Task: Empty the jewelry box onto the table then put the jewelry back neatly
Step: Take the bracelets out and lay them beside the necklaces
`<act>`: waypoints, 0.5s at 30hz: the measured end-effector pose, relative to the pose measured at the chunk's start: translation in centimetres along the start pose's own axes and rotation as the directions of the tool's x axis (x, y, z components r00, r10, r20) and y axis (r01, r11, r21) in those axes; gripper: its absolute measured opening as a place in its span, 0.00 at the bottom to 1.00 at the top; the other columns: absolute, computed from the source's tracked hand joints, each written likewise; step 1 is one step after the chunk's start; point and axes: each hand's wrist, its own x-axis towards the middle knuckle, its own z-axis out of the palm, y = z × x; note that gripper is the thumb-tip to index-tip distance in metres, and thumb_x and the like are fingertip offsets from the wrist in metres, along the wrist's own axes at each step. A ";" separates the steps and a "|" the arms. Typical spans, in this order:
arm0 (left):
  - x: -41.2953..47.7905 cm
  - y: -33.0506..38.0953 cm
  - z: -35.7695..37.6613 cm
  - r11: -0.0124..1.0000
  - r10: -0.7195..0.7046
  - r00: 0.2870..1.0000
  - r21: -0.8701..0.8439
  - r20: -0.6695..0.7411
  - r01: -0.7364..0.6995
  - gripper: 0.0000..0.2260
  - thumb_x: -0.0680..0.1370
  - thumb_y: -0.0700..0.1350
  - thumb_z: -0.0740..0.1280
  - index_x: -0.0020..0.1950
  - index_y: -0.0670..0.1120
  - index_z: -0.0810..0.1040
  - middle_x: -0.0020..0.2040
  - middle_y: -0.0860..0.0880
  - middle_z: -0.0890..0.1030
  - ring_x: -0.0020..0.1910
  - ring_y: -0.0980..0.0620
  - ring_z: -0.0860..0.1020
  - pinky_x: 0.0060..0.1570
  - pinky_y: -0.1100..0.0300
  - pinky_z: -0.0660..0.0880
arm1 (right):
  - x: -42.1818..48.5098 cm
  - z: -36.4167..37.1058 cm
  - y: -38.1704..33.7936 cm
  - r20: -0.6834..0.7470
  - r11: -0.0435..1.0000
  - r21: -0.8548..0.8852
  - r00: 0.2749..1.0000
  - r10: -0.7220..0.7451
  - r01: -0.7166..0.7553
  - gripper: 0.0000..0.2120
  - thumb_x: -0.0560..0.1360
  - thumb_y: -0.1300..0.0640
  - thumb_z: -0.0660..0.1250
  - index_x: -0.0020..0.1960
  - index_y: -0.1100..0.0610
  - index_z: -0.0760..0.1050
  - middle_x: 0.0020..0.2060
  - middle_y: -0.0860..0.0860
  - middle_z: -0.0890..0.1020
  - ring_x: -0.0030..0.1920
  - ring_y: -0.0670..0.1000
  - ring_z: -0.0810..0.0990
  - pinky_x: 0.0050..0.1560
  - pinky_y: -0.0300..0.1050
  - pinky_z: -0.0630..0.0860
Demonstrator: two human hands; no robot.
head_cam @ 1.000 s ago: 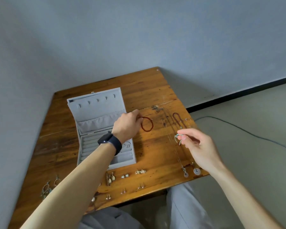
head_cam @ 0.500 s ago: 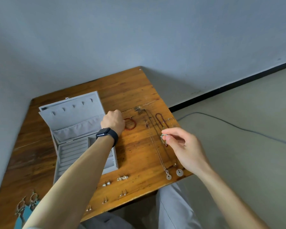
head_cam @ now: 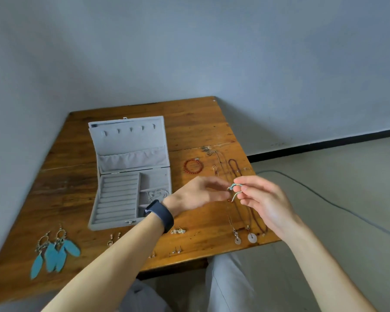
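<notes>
— Risk? Could have dropped the thin cord bracelet (head_cam: 234, 192), pinched only by right hand (head_cam: 265, 203) fingertips above the table (head_cam: 77, 181), beside the jewelry box (head_cam: 131, 172).

— And left hand (head_cam: 198, 194)? Blurred; impossible to tell whether gripping the cord. Knot detail unreadable.

- No text, label, brand, number or sign can be read anywhere.
- The grey jewelry box (head_cam: 131, 172) on the table carries no legible marking.
</notes>
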 end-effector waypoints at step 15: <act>-0.8 -2.6 -4.6 0.754 -0.018 0.917 0.597 -0.398 0.274 0.06 0.80 0.49 0.66 0.54 0.53 0.81 0.49 0.54 0.82 0.47 0.53 0.80 0.43 0.58 0.79 | 6.4 4.7 2.7 -0.045 0.644 -0.760 0.982 -0.183 0.085 0.07 0.76 0.52 0.71 0.53 0.47 0.84 0.48 0.39 0.85 0.47 0.36 0.81 0.41 0.19 0.64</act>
